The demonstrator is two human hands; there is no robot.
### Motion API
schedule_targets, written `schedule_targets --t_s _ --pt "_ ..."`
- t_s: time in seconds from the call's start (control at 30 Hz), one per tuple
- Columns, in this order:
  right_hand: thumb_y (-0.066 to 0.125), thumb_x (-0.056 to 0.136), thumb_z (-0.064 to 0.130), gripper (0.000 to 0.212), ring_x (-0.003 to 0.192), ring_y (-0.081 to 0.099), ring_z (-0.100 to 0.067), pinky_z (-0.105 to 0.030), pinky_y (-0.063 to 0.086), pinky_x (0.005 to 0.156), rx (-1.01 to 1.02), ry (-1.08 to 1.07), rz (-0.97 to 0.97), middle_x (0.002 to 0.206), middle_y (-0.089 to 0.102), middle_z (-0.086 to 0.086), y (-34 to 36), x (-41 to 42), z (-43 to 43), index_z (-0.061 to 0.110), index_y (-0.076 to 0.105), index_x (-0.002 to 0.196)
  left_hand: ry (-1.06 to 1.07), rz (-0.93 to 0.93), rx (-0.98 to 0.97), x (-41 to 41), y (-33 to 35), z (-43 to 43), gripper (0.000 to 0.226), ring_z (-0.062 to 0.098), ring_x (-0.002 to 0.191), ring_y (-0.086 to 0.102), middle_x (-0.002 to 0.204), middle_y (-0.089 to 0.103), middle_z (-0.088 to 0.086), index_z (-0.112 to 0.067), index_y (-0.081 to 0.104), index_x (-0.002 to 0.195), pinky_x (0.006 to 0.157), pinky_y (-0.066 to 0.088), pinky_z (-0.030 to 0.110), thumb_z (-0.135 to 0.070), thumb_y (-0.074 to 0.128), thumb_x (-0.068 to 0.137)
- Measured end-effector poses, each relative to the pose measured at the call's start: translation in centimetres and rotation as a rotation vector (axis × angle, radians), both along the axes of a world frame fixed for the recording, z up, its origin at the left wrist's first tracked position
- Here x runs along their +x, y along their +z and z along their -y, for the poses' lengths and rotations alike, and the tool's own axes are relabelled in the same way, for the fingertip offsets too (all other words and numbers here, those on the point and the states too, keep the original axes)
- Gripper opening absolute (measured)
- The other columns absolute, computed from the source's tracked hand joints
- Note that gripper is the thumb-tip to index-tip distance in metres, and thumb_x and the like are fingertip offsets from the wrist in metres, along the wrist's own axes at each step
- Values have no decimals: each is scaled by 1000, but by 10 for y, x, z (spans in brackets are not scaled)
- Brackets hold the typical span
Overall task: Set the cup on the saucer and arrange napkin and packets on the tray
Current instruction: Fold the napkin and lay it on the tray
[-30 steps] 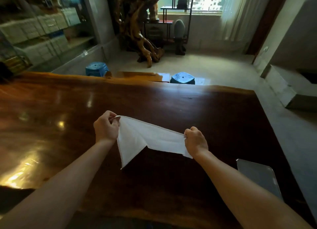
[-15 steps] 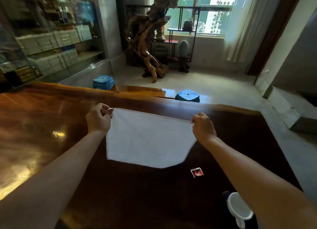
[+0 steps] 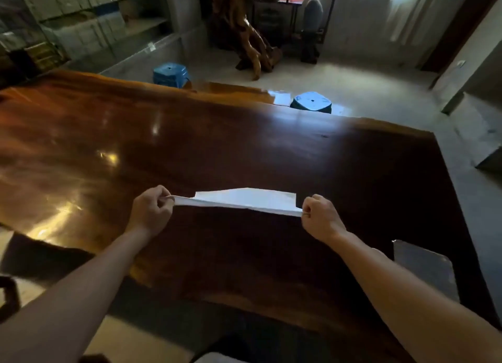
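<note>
I am looking down across a broad, glossy dark-brown wooden table (image 3: 244, 151), its polished slab throwing warm amber glare in the left of the frame and going nearly black toward the right. Just left of centre, my left hand (image 3: 150, 213) is curling into a fist, its fingers pinching one end of a thin white cloth napkin (image 3: 244, 201). The napkin is stretching taut and almost flat between my two fists, hanging above the tabletop at the middle of the frame; its smooth fabric is folding over into a long, shallow triangular flap with a crisp upper edge. Right of centre, my right hand (image 3: 320, 217) is gripping the napkin's other end, closed tight around the corner. Both of my bare forearms are reaching in from the bottom corners. At the lower right, a flat grey rectangular metal tray (image 3: 426, 267) with rounded corners is lying on the table, partly hidden behind my right forearm, well apart from the napkin. Beyond the table's far edge, two blue square plastic stools (image 3: 311, 102) are standing on the pale floor.
</note>
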State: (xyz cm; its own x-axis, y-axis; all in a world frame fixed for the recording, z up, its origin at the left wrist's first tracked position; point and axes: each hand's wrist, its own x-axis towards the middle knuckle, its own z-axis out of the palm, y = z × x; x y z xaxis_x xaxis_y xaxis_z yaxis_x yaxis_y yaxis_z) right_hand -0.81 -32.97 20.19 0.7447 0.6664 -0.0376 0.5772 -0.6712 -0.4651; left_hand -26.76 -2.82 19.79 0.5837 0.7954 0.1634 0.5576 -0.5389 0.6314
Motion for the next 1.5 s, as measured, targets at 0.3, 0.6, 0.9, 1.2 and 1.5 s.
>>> schedule_targets --t_s 0.3,0.6,0.9,1.2,1.5 --pt "55 90 2 23 75 52 -17 -26 42 61 -241 57 -197 85 49 3 -97 -62 62 17 54 72 28 -273 -234 -75 -104 71 22 14 70 58 75 62 -4 -26 59 74 55 46 30 -19 62 94" --pt "56 94 9 22 74 56 -16 -32 52 64 -275 -102 -219 84 56 3 -122 -18 40 18 60 75 219 -363 -404 -27 -134 44 20 13 72 54 82 61 -3 -22 59 81 51 40 27 -32 62 97" --pt "69 94 15 5 72 54 -2 -13 36 56 -157 -404 -338 84 61 7 -152 56 -48 17 71 98 256 -395 -507 35 -157 -30 16 21 84 61 91 65 3 -16 63 91 61 44 29 -30 61 99" --pt "62 95 14 7 76 59 -12 -25 43 60 -148 -519 -392 85 64 3 -197 97 -104 16 69 93 275 -454 -542 68 -199 -80 22 16 77 57 86 64 1 -17 64 93 62 39 32 -35 53 101" --pt "60 99 21 13 86 57 -20 -33 46 74 -242 -701 -438 91 61 -3 -230 112 -107 11 67 101 229 -471 -523 88 -218 -92 25 9 67 54 73 61 -6 -20 62 83 52 39 28 -34 53 101"
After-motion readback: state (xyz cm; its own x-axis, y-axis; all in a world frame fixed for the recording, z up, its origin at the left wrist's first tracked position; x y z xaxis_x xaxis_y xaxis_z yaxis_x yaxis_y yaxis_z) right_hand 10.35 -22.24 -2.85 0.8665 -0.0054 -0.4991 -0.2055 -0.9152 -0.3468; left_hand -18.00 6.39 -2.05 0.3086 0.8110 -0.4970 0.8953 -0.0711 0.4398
